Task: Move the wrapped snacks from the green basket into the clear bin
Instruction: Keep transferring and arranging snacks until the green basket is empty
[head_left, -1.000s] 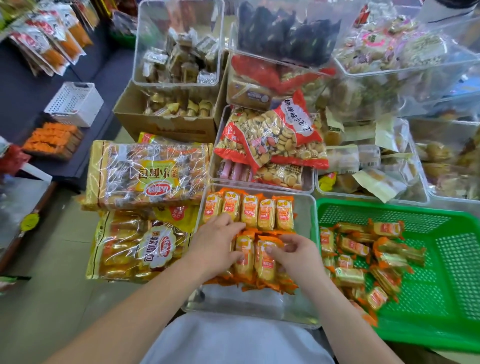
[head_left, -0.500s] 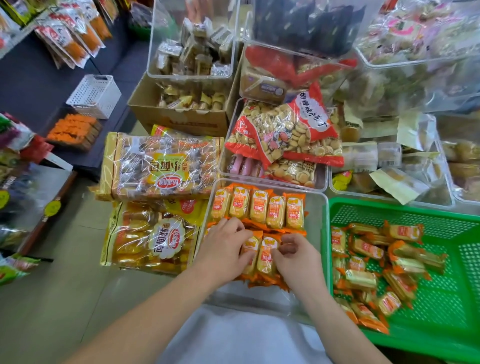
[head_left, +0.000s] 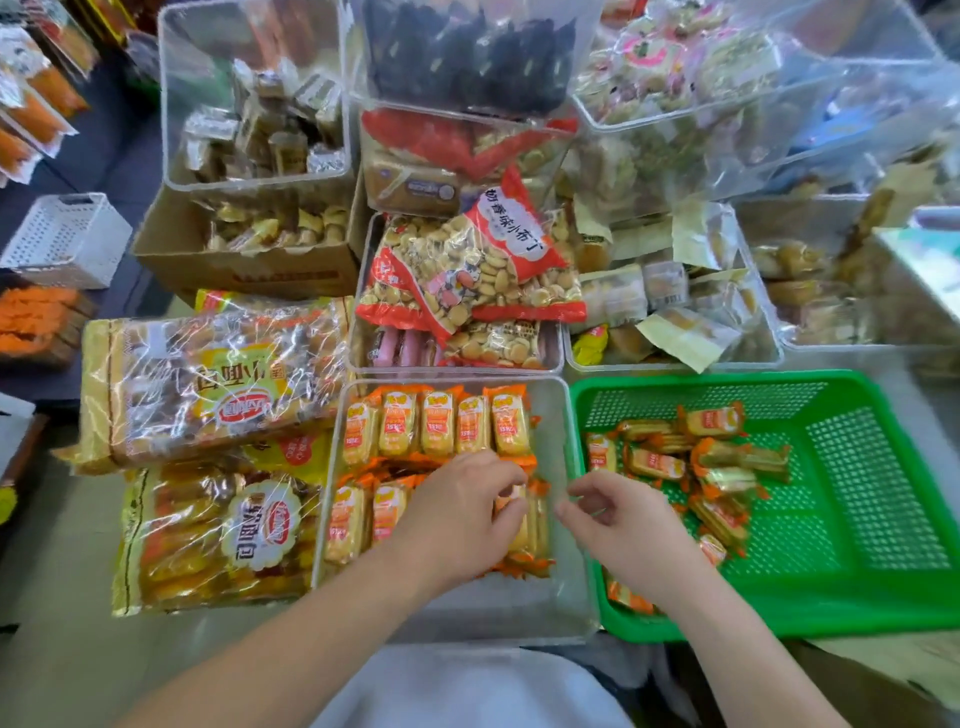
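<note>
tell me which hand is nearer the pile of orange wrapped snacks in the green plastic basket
Right. The right hand hovers at the green plastic basket's left rim, beside the pile; the left hand grips a snack in the clear plastic bin.

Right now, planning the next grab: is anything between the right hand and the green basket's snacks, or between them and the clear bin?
Nothing visible does. The right hand is over the left rim of the green basket, wrapped snacks uncovered beside it. The clear bin adjoins, open-topped; the left hand covers only its near row.
</note>
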